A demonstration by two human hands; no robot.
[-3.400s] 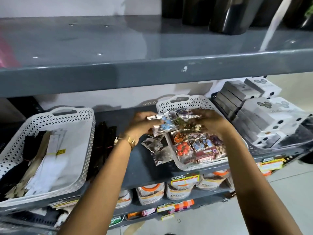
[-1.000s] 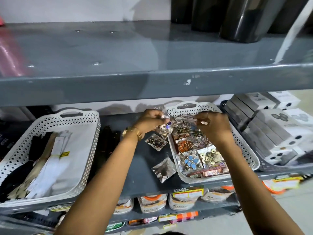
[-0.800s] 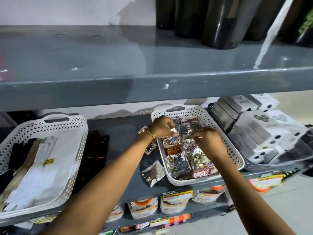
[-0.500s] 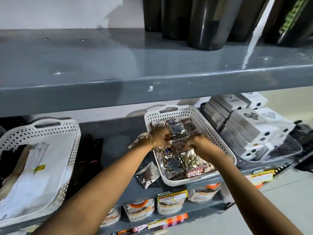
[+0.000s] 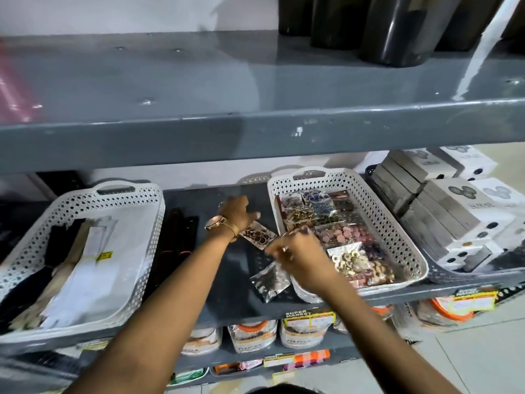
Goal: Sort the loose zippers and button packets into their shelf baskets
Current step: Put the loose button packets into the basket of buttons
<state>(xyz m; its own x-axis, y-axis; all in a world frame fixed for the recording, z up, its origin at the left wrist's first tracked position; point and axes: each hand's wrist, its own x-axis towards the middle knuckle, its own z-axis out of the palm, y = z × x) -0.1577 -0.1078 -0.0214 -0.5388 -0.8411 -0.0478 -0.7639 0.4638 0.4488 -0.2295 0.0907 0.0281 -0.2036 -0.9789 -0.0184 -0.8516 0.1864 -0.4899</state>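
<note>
Outside the button basket (image 5: 380, 200) now, both hands, left hand (image 5: 237, 213), right hand (image 5: 298, 251)

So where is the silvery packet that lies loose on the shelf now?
In the head view, the silvery packet lies flat on the grey shelf, against the button basket, under the right hand.

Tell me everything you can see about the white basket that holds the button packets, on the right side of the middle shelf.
The white perforated plastic basket is a shallow rectangular tray with small diamond-shaped holes in its sloping walls and a cut-out handle at the far end. It stands level on the grey metal shelf, filled with clear packets of coloured buttons. A dark tray of white boxes sits close on its right. The right hand is over its near left corner, hiding that corner.
</note>
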